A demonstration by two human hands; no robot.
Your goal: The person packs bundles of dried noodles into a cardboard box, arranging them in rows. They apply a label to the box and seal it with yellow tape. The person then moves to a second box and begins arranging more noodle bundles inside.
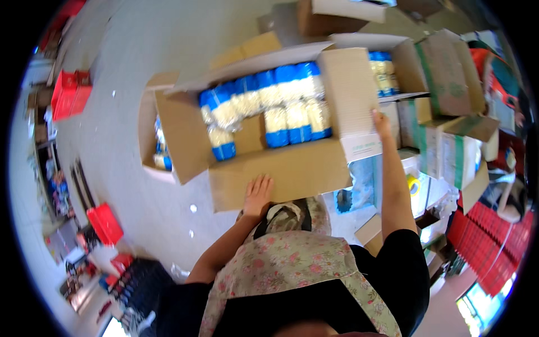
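An open cardboard box [278, 168] lies before me with its flaps spread outward. Inside it are several clear plastic packs with blue ends and pale contents [261, 88]; the far row is fuller, and a gap in the near row shows bare cardboard. My left hand [258, 196] rests flat on the near flap, its fingers pointing away from me. At the right side, my right hand [382, 123] grips the outer edge of the right flap [351, 92], with some of its fingers hidden behind the cardboard.
Another open carton [406, 63] with similar packs stands beyond the right flap, and one more [147, 126] is at the left. Stacked cartons [448, 80] and a yellow tape roll [414, 185] are on the right. A person [492, 76] is at the far right. Red crates [72, 93] stand on the left floor.
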